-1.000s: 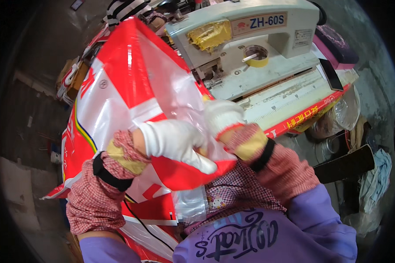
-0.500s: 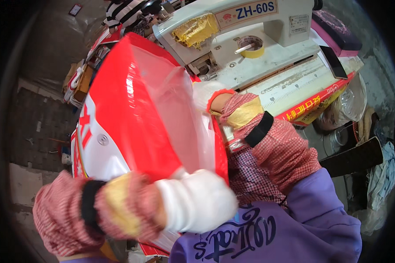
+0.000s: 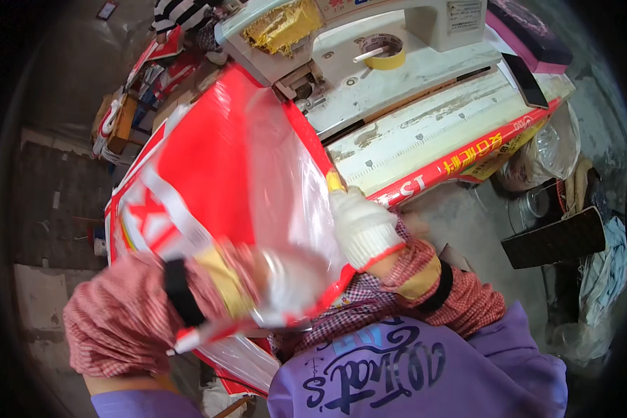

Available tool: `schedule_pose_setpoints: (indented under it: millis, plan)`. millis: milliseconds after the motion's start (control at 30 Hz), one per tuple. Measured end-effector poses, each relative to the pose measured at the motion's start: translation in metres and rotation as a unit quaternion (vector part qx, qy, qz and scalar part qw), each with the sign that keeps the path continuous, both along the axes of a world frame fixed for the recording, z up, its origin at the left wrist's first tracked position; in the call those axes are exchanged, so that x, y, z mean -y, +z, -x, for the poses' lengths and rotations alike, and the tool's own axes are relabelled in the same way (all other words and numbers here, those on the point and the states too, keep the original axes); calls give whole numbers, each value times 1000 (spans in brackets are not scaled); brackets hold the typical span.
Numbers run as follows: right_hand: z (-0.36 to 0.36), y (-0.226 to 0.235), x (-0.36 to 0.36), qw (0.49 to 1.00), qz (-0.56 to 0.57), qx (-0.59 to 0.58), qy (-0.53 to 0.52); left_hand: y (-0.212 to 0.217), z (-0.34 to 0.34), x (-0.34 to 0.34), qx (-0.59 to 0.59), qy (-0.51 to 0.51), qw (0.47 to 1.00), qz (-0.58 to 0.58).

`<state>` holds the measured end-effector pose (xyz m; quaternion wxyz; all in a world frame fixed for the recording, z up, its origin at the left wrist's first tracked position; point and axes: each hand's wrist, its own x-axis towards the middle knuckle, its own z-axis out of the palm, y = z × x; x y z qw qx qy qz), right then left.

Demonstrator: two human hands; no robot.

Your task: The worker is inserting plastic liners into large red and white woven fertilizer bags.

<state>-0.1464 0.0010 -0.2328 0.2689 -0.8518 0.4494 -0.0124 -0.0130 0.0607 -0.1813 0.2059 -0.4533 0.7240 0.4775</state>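
A large red and white plastic bag (image 3: 209, 167) lies across my lap, with its mouth parted and the pale, glossy inside showing. My right hand (image 3: 366, 226), in a white knit glove with a yellow-covered fingertip, is closed at the bag's right edge beside the sewing machine table. Over the lower part of the bag is my gloved left hand (image 3: 289, 279), smeared by motion, so its fingers cannot be made out. The head of a pale sewing machine (image 3: 303, 83) stands just beyond the bag's upper right edge.
A tape roll (image 3: 384, 52) with a white stick in it sits on the machine bed. A dark phone (image 3: 524, 80) and a purple box (image 3: 533, 35) lie farther right. A dark board (image 3: 554, 238) juts out at right. Another person's striped sleeve (image 3: 181, 14) shows far left.
My right hand has come nearer to me along the bag's edge, away from the machine head. My left hand has moved up and left. The bag has shifted and its lower edge has lifted.
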Motion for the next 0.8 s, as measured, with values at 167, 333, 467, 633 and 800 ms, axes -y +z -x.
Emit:
schedule_pose_setpoints:
  millis: [167, 333, 467, 633, 800]
  plan:
    - [24, -44, -20, 982, 19, 189, 7, 5, 45, -33, 155, -41, 971, 175]
    - [29, -25, -10, 955, -24, 293, -39, 62, 44, -1, 214, 103, 919, 315]
    - [20, -12, 11, 969, -63, 239, -30, 82, 37, 2, 172, -3, 937, 303]
    - [4, 20, 13, 974, -85, 188, -91, 63, 0, 32, 223, 23, 874, 432]
    - [-24, 5, 33, 996, -6, 89, -14, 23, -67, 76, 232, 135, 828, 492]
